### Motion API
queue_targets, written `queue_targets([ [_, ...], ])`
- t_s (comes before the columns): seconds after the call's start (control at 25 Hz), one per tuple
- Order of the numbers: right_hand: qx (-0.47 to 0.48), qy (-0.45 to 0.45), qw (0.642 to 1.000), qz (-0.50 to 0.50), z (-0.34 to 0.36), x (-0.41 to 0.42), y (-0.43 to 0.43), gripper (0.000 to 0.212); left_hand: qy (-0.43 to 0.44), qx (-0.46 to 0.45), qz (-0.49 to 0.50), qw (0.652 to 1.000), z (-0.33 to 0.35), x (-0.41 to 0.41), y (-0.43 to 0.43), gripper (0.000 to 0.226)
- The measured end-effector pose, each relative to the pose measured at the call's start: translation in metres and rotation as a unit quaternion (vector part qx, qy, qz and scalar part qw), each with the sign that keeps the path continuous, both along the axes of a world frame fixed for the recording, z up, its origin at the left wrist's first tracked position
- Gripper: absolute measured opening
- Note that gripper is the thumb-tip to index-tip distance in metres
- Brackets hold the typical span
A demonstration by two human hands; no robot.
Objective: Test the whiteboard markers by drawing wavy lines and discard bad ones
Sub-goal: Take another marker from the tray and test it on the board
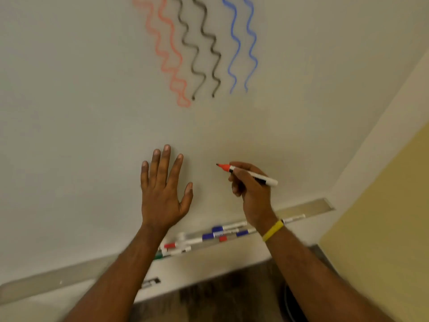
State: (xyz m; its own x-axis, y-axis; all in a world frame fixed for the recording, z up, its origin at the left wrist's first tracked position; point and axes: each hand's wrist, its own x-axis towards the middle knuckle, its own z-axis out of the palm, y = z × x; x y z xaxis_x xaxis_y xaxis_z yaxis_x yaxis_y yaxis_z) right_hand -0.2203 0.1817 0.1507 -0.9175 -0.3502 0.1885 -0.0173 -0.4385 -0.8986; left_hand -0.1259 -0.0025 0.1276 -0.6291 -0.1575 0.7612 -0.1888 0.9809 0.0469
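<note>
Board [69, 112] fills the view around both hands; the tray [308, 206] runs below the wrists. Up above the fingertips sit six wavy lines: red lines [167, 54] over the left hand, black lines [202, 47] in the middle, blue lines [241, 43] over the right hand; the red ones look way paler than the rest.

Left hand [162, 189] is spread out flat, holding nothing, looks like it's resting on the board. Right hand [250, 189] pinches the uncapped red marker [246, 173] like a pen, tip aimed toward the left hand.

My guess: the red marker is the one being judged right now; next move is either another line to be sure or binning it, which needs a bin to aim for.

Hard to tell: whether the tip touches the board; line tops are cut off; spare markers [209, 235] in the tray between the wrists are blurry and partly behind the arms; the dark curved thing under the right forearm might be a bin, can't say.
</note>
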Motion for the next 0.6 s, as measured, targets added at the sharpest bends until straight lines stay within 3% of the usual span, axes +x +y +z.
queue_targets([
  [0.24, 0.043, -0.113, 0.993, -0.004, -0.055, 0.0, 0.04, 0.016, -0.168, 0.037, -0.038, 0.984, -0.077, 0.011, 0.025, 0.068],
  [0.4, 0.043, -0.246, 0.968, -0.017, -0.098, 0.002, 0.068, 0.015, -0.262, 0.082, -0.068, 0.959, -0.12, 0.009, 0.043, 0.067],
  [0.6, 0.085, -0.336, 0.938, -0.017, -0.136, 0.009, 0.086, 0.013, -0.353, 0.15, -0.074, 0.921, -0.17, 0.002, 0.06, 0.06],
])
